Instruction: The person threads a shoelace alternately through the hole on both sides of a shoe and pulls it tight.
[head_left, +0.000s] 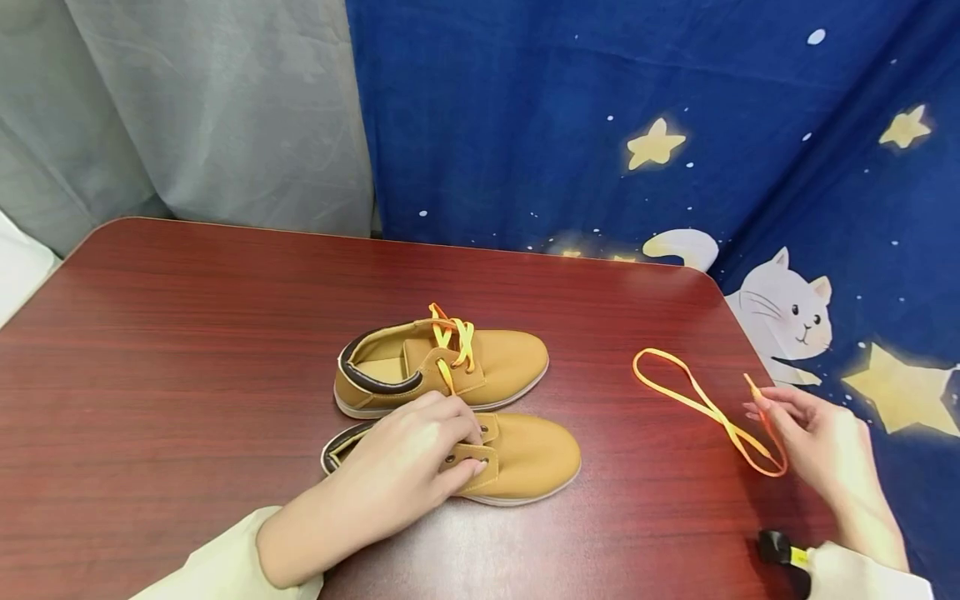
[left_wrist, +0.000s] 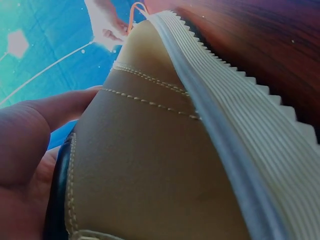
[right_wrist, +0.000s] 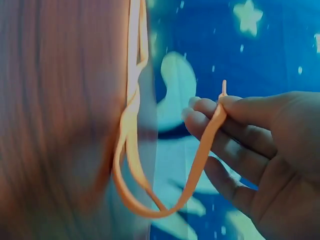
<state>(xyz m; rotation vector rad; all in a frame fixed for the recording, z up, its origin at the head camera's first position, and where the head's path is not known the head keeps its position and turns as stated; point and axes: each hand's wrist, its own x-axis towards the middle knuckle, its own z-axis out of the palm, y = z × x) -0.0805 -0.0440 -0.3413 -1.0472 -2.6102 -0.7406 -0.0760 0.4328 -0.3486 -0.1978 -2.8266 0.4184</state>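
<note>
Two tan shoes lie side by side on the table, toes pointing right. My left hand (head_left: 408,458) holds the near shoe (head_left: 536,458) around its eyelet flaps, thumb by the front eyelets; no lace shows in the eyelets I can see. In the left wrist view the thumb lies along the upper edge of that shoe (left_wrist: 135,125). The far shoe (head_left: 510,354) has an orange-yellow lace (head_left: 465,343) threaded through it. Off to the right, my right hand (head_left: 828,450) pinches a loose orange shoelace (head_left: 693,392) near its tip, which points up; the rest loops across the table.
The dark red wooden table (head_left: 187,358) has its right edge close to my right hand. A black object with a yellow part (head_left: 776,547) is by the right sleeve. Behind the table hang a grey curtain (head_left: 225,108) and a blue star-patterned curtain (head_left: 525,108).
</note>
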